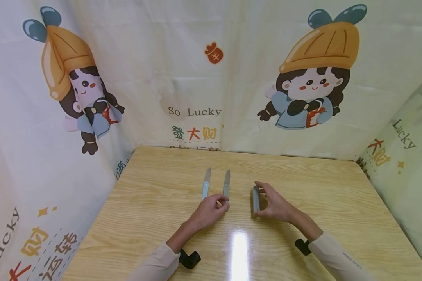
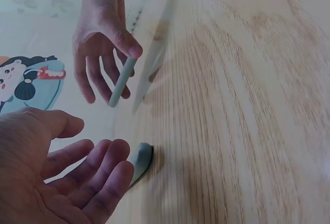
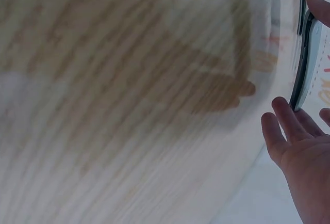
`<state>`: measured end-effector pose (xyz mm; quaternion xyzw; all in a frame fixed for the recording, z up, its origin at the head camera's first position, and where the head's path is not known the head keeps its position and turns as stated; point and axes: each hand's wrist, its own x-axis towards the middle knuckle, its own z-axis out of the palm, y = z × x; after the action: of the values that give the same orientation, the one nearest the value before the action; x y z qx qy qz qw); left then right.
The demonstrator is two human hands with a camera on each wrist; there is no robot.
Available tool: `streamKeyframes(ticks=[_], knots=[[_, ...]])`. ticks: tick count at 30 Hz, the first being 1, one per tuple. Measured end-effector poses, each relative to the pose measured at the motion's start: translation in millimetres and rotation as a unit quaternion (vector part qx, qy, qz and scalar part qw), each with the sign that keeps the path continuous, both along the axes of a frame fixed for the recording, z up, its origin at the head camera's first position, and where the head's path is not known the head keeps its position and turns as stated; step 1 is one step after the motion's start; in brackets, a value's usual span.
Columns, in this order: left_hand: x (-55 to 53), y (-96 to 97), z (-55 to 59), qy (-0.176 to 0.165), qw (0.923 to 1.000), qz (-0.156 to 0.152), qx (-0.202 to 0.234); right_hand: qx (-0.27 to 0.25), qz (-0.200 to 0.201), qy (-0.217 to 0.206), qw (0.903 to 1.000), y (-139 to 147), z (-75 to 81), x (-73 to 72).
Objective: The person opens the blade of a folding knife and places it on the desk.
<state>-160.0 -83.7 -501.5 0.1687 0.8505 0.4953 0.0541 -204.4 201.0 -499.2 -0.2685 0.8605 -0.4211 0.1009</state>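
Two small knives lie side by side on the table with their blades pointing away: one has a light blue handle [image 1: 205,190], the other a grey handle [image 1: 226,190]. My left hand [image 1: 211,210] is at the near end of the grey-handled knife. In the left wrist view, its fingers are loosely bent beside a handle end [image 2: 144,157], with the thumb apart. To the right, my right hand [image 1: 276,205] holds a grey folding knife [image 1: 256,200] by its two ends, between thumb and fingers. No blade sticks out from this knife [image 3: 308,61].
The wood-grain table [image 1: 154,175] spreads under both hands, with a bright light reflection [image 1: 240,253] near its front. A printed cloth [image 1: 239,97] hangs behind the table and at its sides. Black devices [image 1: 189,259] are strapped at both wrists.
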Motion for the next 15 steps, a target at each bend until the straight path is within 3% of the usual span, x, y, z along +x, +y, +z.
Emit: streamKeyframes(ticks=[8, 15], knots=[[1.1, 7.1, -1.6, 0.002, 1.0000, -0.002, 0.007, 0.007, 0.015, 0.000, 0.9999, -7.3, 0.5, 11.6], [3.6, 11.6, -5.8, -0.028, 0.9988, -0.007, 0.041, 0.052, 0.042, 0.036, 0.9971, -15.2, 5.3, 22.3]])
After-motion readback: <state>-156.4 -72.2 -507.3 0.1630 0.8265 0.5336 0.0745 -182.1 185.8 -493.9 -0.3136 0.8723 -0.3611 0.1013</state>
